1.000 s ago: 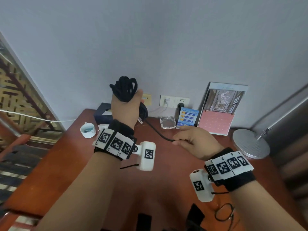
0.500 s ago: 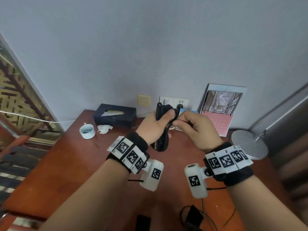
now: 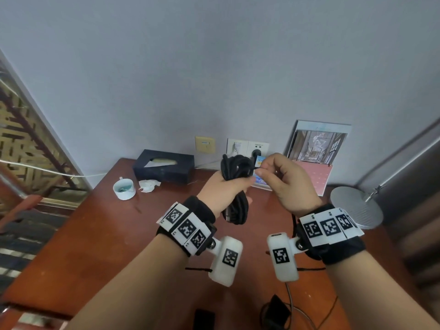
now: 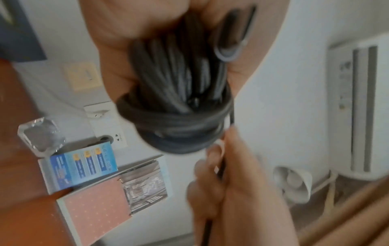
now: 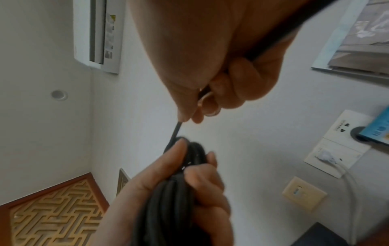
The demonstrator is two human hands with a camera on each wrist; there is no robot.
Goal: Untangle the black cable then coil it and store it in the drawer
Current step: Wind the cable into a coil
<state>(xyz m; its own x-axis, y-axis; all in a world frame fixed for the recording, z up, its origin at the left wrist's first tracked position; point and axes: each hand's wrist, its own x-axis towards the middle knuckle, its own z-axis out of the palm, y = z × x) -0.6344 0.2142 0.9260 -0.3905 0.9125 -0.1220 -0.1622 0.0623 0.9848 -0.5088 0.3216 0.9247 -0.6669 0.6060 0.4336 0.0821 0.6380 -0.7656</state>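
Above the middle of the counter the left hand has its grip wrapped around the coiled black cable, held upright. Just beside it the right hand pinches the cable's loose end. Further back, a tissue box sits at the counter's far edge.

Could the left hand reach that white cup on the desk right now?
Probably not as things stand: the left hand grips the black cable coil, so its fingers are taken. The white cup stands off to its left, with bare desk between.
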